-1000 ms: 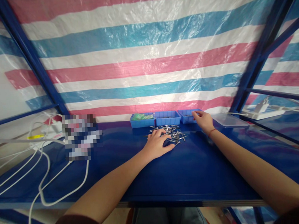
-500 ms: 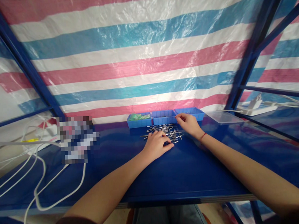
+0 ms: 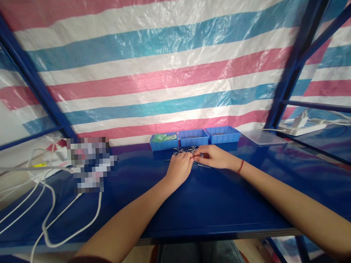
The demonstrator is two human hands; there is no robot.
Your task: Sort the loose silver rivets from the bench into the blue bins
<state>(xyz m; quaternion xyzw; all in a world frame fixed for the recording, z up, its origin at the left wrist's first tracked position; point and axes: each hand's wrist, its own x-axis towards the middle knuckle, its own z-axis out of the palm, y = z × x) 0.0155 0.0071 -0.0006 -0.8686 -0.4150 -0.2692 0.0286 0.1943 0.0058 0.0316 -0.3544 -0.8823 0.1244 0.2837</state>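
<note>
Two bare forearms (image 3: 138, 214) stretched across a glossy blue tabletop (image 3: 213, 199) toward a heap of slim silver metal rods (image 3: 185, 149). On the near side of the heap, jean-clad legs (image 3: 195, 256) showed below the tabletop's front edge. Well to the left of the heap, a white cable (image 3: 100, 204) looped over that edge.

The left hand (image 3: 180, 168) lay over the near left part of the heap, its fingers bent down on it. The right hand (image 3: 217, 156), a red cord bracelet (image 3: 241, 166) round its wrist, reached in from the heap's right, thumb and forefinger drawn close together beside the left hand's fingertips. The hands met over the heap and hid its middle; whether either had a rod pinched, I could not tell. Loose rods poked out beyond the fingers, and a few lay just below the right thumb.

Beyond the heap stood three blue plastic bins in a row: the left bin (image 3: 164, 146) with green packets (image 3: 162, 137), the middle bin (image 3: 194, 141) and the right bin (image 3: 224, 138) with small metal pieces. Farther right of the heap, a clear plastic lid (image 3: 264, 137) lay flat. Behind the heap and bins hung striped plastic sheeting (image 3: 167, 77).
</note>
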